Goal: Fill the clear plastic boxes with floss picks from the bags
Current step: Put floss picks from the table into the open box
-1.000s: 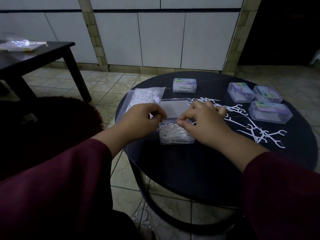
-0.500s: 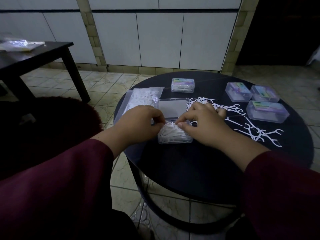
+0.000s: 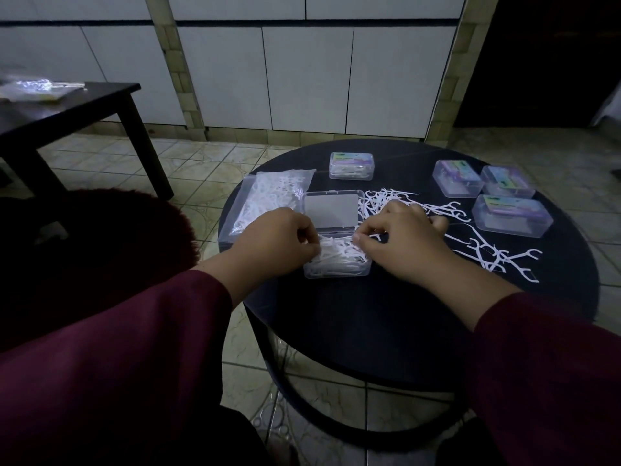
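An open clear box (image 3: 336,269) heaped with white floss picks stands near the middle of the round black table (image 3: 386,307), its lid (image 3: 331,210) lying flat behind it. My left hand (image 3: 275,245) covers the box's left edge, its curled fingertips pinching picks in the heap. My right hand (image 3: 401,238) is at the box's far right corner, thumb and forefinger pinching picks there. A clear bag of floss picks (image 3: 268,196) lies left of the lid. Loose floss picks (image 3: 487,252) are scattered to the right.
One closed box (image 3: 351,165) sits at the table's far side, and three more closed boxes (image 3: 512,215) are clustered at the far right. A dark low table (image 3: 67,109) with a plastic bag on it stands at the left. Tiled floor surrounds the table.
Both hands have shifted from the box's far rim onto the heap of picks inside it, with the fingertips closer together. The box has stayed in place.
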